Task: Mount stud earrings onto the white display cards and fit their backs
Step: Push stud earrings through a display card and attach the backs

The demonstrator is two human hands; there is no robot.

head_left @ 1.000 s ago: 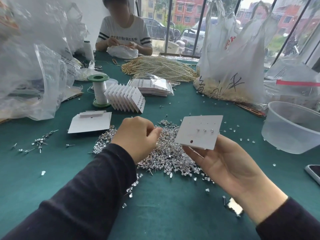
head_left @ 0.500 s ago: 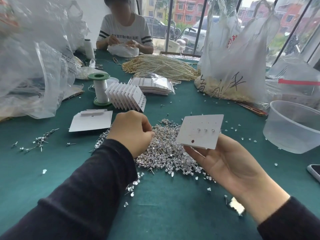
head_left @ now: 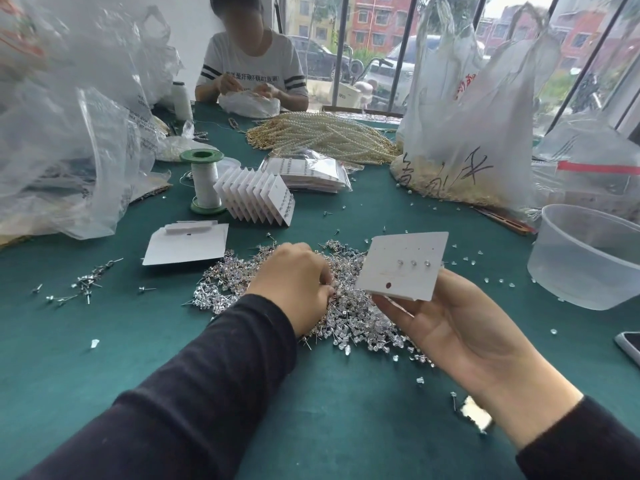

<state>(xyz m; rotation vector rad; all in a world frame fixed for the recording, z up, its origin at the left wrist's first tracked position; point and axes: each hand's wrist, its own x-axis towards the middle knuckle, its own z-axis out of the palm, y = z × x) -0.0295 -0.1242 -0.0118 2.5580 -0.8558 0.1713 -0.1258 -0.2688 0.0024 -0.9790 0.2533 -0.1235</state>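
Three studs (head_left: 413, 262): seated in one row on the display card (head_left: 391, 282), so mounting is judged partly done.
Display card: held at its lower edge by the right hand (head_left: 464, 327), face tilted up so it is kept in sight.
Left hand (head_left: 294, 282): curled down into the stud pile (head_left: 360, 327) on the worktop (head_left: 104, 341), likely for the next stud; a pinch cannot be told.
Backs: underside hidden, fit unconfirmed.

Bags (head_left: 69, 150) and tub (head_left: 588, 261) flank the stud pile (head_left: 356, 320).
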